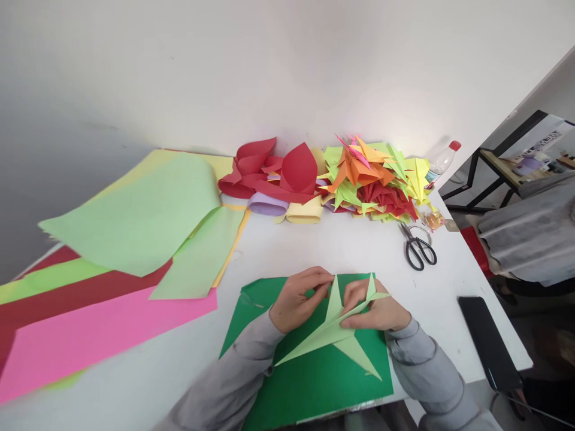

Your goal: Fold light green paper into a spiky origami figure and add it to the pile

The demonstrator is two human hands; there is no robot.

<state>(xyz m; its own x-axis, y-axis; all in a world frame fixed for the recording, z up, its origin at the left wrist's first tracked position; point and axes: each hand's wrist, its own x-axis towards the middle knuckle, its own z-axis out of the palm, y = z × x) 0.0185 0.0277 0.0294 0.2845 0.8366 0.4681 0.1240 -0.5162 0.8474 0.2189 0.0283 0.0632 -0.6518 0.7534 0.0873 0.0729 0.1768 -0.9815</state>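
A light green folded paper figure with pointed wings lies over a dark green sheet on the white table. My left hand pinches its upright point near the middle. My right hand grips the folded part at the right, fingers closed on the paper. Both sleeves are grey.
Large pink, red and light green sheets lie at the left. Curled red and yellow papers and a heap of folded paper figures line the wall. Black scissors, a plastic bottle and a dark phone are at the right.
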